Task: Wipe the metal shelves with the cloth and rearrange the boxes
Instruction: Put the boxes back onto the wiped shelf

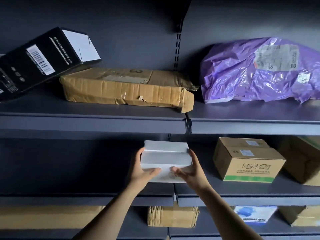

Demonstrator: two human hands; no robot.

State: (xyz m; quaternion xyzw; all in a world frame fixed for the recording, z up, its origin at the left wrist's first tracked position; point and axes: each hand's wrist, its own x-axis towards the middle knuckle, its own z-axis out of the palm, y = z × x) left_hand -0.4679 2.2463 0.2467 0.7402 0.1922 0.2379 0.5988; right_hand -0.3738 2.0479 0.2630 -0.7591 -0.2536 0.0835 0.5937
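A white box [166, 155] sits at the middle shelf [69, 199], near the joint between two shelf sections. My left hand [142, 170] grips its left side, thumb up the side and fingers across the front. Gripping the right side is my right hand [188, 170], fingers curled on the front face. On the upper shelf [93, 121] lie a crushed brown cardboard box [124, 89], a black box [39, 61] tilted against it, and a purple plastic parcel [256, 71]. No cloth is in view.
To the right of the white box stand a brown carton with a green stripe [247, 160] and another carton [304, 158] at the edge. The lower shelf holds a long brown box [48, 217], a small brown box [173, 216] and a blue-and-white box [256, 213].
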